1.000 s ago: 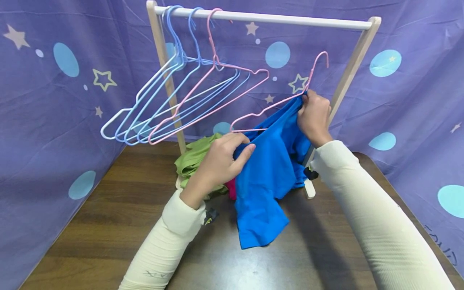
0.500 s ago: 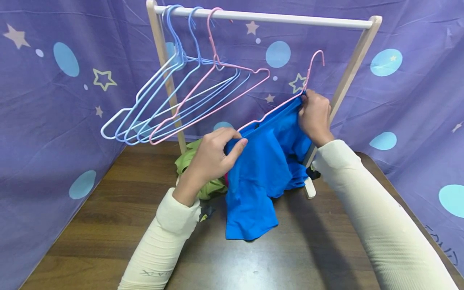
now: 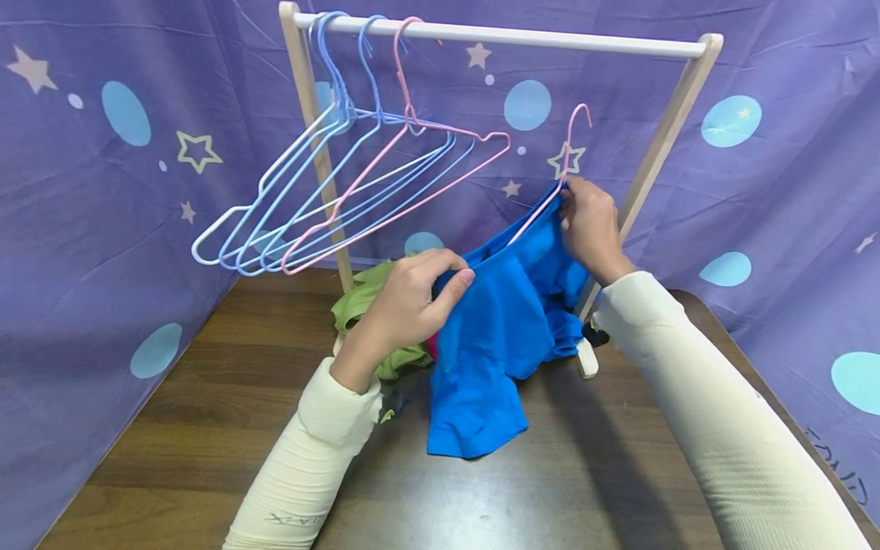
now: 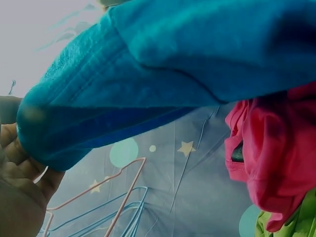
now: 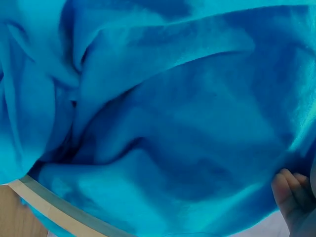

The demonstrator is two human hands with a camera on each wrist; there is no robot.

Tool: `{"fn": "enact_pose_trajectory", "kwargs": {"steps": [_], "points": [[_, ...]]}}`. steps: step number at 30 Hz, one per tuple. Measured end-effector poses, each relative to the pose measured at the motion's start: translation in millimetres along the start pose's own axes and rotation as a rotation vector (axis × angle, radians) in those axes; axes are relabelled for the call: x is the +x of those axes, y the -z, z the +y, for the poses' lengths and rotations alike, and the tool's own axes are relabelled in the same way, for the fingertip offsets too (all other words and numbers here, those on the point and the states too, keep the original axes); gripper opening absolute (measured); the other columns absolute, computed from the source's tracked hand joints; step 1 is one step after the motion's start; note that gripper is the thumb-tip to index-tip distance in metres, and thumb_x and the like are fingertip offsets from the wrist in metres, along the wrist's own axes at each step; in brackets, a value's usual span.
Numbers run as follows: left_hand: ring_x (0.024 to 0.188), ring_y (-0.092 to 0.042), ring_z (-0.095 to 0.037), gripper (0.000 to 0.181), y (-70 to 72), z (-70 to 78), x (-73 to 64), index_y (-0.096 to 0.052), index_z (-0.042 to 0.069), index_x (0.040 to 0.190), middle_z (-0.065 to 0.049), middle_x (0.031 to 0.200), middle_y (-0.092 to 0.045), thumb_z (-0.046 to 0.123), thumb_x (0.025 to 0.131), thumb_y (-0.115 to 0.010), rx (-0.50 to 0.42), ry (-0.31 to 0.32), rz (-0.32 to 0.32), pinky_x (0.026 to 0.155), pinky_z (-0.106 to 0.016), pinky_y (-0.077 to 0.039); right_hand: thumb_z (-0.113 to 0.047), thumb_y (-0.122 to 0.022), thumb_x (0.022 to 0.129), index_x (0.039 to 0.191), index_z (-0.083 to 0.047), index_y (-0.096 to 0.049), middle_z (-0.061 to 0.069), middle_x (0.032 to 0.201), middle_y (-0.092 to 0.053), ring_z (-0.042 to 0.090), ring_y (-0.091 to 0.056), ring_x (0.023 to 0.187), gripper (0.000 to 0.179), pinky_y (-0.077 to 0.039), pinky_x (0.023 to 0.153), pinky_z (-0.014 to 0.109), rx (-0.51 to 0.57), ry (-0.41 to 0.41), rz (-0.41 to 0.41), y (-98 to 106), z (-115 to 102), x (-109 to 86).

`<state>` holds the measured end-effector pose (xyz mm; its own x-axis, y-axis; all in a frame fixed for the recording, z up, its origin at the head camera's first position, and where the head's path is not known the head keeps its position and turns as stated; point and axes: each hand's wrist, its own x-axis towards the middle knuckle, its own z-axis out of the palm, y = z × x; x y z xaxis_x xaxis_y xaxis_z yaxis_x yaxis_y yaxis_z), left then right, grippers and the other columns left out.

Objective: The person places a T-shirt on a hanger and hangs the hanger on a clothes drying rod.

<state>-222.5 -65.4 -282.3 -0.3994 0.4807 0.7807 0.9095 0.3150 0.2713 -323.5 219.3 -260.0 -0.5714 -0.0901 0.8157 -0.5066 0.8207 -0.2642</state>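
Observation:
A blue T-shirt (image 3: 495,321) hangs between my two hands, its upper opening stretched slantwise. My left hand (image 3: 412,298) pinches the left end of that edge between thumb and fingers; in the left wrist view, the fingers (image 4: 19,158) lie against the blue cloth. A pink clothes hanger (image 3: 536,218) slopes down into the opening, its left arm hidden inside the shirt and its hook pointing up. Just under the hook, my right hand (image 3: 590,225) grips the cloth edge and the hanger neck. Blue folds fill most of the right wrist view, with right fingertips (image 5: 282,187) at the edge.
A rack with a white rail (image 3: 509,34) and wooden posts stands behind. Several blue and white hangers (image 3: 302,183) and another pink hanger (image 3: 357,191) hang at its left. Green cloth (image 3: 364,298) and pink cloth (image 4: 266,148) lie beneath, on the wooden table (image 3: 275,397).
The loose pink hanger has shifted left and down, and its left arm, earlier outside the shirt, is now inside the opening. My left hand has drawn the shirt's edge slightly left.

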Motion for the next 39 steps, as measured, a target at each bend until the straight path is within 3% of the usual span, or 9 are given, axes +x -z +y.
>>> {"fn": "enact_pose_trajectory", "kwargs": {"steps": [5, 11, 14, 18, 21, 26, 32, 36, 39], "points": [[0.086, -0.063, -0.02, 0.015, -3.5, -1.1, -0.3, -0.068, 0.001, 0.102, -0.008, 0.093, -0.068, 0.011, 0.103, -0.058, -0.013, 0.035, -0.039, 0.079, -0.036, -0.054, -0.007, -0.054, 0.103, 0.096, 0.004, -0.063, 0.024, 0.085, -0.063, 0.045, -0.061, 0.079, 0.016, -0.046, 0.073, 0.06, 0.008, 0.022, -0.009, 0.8, -2.2, -2.8], [0.093, -0.058, -0.027, 0.013, -5.3, -0.9, 0.5, -0.072, 0.002, 0.101, -0.01, 0.097, -0.067, 0.013, 0.099, -0.068, 0.094, 0.092, 0.038, 0.083, -0.039, -0.048, -0.007, -0.054, 0.103, 0.091, 0.003, -0.062, 0.019, 0.081, -0.062, 0.041, -0.059, 0.073, 0.018, -0.047, 0.07, 0.057, 0.029, 0.039, 0.011, 1.2, -4.6, -1.7], [0.094, -0.057, -0.028, 0.02, -3.1, 2.8, 0.0, -0.072, 0.003, 0.106, -0.011, 0.102, -0.065, 0.022, 0.099, -0.069, 0.158, 0.274, 0.07, 0.083, -0.042, -0.047, -0.006, -0.054, 0.103, 0.092, 0.003, -0.063, 0.019, 0.082, -0.063, 0.04, -0.061, 0.076, 0.016, -0.047, 0.072, 0.056, 0.044, 0.04, 0.023, 1.4, -5.6, -0.8], [0.095, -0.064, -0.026, 0.043, 2.6, 5.4, -1.2, -0.069, 0.002, 0.117, -0.01, 0.104, -0.069, 0.041, 0.101, -0.063, 0.183, 0.581, 0.013, 0.084, -0.043, -0.051, -0.007, -0.054, 0.102, 0.095, 0.004, -0.065, 0.02, 0.083, -0.064, 0.041, -0.063, 0.078, 0.017, -0.048, 0.073, 0.057, 0.04, 0.027, 0.039, 2.1, -6.2, -0.3], [0.093, -0.066, -0.023, 0.05, 8.1, 3.5, -1.7, -0.07, 0.003, 0.119, -0.008, 0.1, -0.071, 0.048, 0.103, -0.057, 0.105, 0.694, -0.077, 0.083, -0.041, -0.053, -0.007, -0.054, 0.103, 0.095, 0.005, -0.065, 0.021, 0.083, -0.065, 0.041, -0.063, 0.076, 0.018, -0.048, 0.072, 0.057, 0.031, 0.013, 0.052, 2.9, -6.4, 0.1], [0.075, -0.057, -0.021, 0.039, 14.9, -0.8, -2.3, -0.073, 0.004, 0.112, -0.006, 0.085, -0.062, 0.039, 0.105, -0.057, -0.211, 0.766, -0.143, 0.068, -0.034, -0.048, -0.007, -0.054, 0.103, 0.092, 0.006, -0.065, 0.023, 0.081, -0.063, 0.042, -0.059, 0.073, 0.02, -0.046, 0.069, 0.058, 0.016, -0.012, 0.057, 3.7, -6.4, 1.7], [0.064, -0.046, -0.017, 0.032, 13.6, -7.9, -2.7, -0.07, 0.0, 0.102, -0.004, 0.078, -0.052, 0.031, 0.099, -0.07, -0.46, 0.855, -0.078, 0.055, -0.028, -0.041, -0.006, -0.056, 0.101, 0.092, 0.006, -0.065, 0.024, 0.082, -0.064, 0.044, -0.061, 0.075, 0.018, -0.045, 0.07, 0.058, 0.005, -0.029, 0.061, 4.9, -6.2, 2.8], [0.058, -0.043, -0.015, 0.027, 12.5, -8.0, -3.3, -0.064, 0.001, 0.092, -0.003, 0.074, -0.049, 0.025, 0.095, -0.075, -0.5, 0.858, -0.003, 0.052, -0.028, -0.04, -0.006, -0.057, 0.101, 0.095, 0.006, -0.066, 0.025, 0.086, -0.066, 0.045, -0.063, 0.08, 0.016, -0.046, 0.073, 0.059, 0.008, -0.039, 0.055, 5.5, -6.2, 2.1], [0.055, -0.043, -0.013, 0.027, 10.1, -5.3, -2.7, -0.062, 0.002, 0.089, -0.002, 0.072, -0.048, 0.022, 0.091, -0.08, -0.455, 0.834, 0.09, 0.051, -0.026, -0.04, -0.006, -0.057, 0.101, 0.095, 0.006, -0.066, 0.024, 0.088, -0.067, 0.045, -0.064, 0.082, 0.016, -0.047, 0.074, 0.059, 0.007, -0.045, 0.049, 5.7, -6.0, 1.4]]}}
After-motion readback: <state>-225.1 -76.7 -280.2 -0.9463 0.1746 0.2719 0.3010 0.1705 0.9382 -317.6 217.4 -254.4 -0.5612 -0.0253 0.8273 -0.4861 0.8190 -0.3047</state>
